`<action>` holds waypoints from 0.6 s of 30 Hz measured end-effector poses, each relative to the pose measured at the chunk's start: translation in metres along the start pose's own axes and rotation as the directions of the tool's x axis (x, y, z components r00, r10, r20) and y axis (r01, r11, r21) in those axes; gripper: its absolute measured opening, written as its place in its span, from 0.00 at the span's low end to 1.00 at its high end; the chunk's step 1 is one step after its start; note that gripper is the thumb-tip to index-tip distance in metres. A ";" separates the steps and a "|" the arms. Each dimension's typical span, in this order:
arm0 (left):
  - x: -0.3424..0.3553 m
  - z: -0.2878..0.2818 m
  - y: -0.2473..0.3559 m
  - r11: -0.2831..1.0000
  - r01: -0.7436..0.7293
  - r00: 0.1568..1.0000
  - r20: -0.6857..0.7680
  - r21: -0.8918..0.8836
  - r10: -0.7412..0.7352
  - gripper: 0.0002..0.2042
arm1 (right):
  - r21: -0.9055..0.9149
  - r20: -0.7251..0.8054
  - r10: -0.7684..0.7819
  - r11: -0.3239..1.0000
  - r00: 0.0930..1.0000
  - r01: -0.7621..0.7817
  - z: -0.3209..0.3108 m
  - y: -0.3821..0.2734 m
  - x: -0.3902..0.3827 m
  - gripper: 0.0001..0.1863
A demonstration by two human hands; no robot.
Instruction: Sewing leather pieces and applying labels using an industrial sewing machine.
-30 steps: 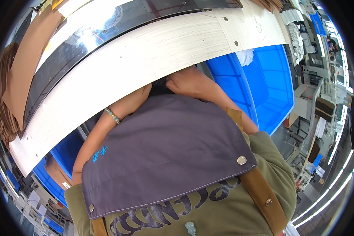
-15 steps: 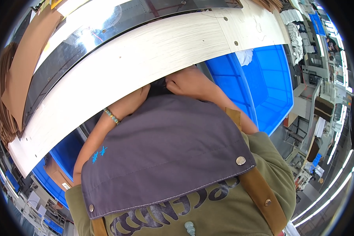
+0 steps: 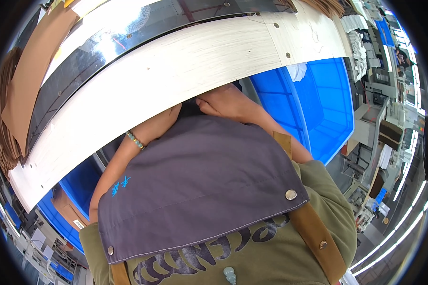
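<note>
Left hand and right hand are half under the tabletop edge, fingertips hidden, so can't tell if they're clamped on the dark cloth between them. Pretty tight by the apron, blue bin crowding the right. Tabletop's white, cluttered workshop beyond.

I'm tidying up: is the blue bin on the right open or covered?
Open: the blue bin shows its inside, with no lid visible.
</note>
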State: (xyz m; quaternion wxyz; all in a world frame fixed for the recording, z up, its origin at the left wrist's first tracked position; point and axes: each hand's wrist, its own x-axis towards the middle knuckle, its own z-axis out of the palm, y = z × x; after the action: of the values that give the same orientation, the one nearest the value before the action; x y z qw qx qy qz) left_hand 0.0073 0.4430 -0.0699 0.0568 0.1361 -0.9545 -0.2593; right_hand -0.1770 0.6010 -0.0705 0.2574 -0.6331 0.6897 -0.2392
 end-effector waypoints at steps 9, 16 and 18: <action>0.000 -0.002 -0.002 0.998 0.059 0.995 0.079 -0.029 -0.057 0.13 | -0.075 -0.062 -0.011 0.997 0.998 0.006 0.014 0.008 0.004 0.17; -0.031 -0.057 -0.005 0.841 0.187 0.914 0.403 -0.508 0.041 0.24 | -0.311 -0.245 -0.162 0.947 0.956 0.081 0.025 0.018 0.005 0.16; -0.040 -0.090 0.000 0.756 0.175 0.912 0.393 -0.631 0.116 0.25 | -0.248 -0.233 -0.136 0.966 0.963 0.077 0.021 0.016 0.006 0.16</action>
State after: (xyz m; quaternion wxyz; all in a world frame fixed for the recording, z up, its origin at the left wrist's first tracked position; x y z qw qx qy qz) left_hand 0.0616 0.4109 0.0059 -0.1040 0.0659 -0.7910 -0.5993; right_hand -0.1750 0.5964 -0.0971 0.0783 -0.6608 0.7047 -0.2460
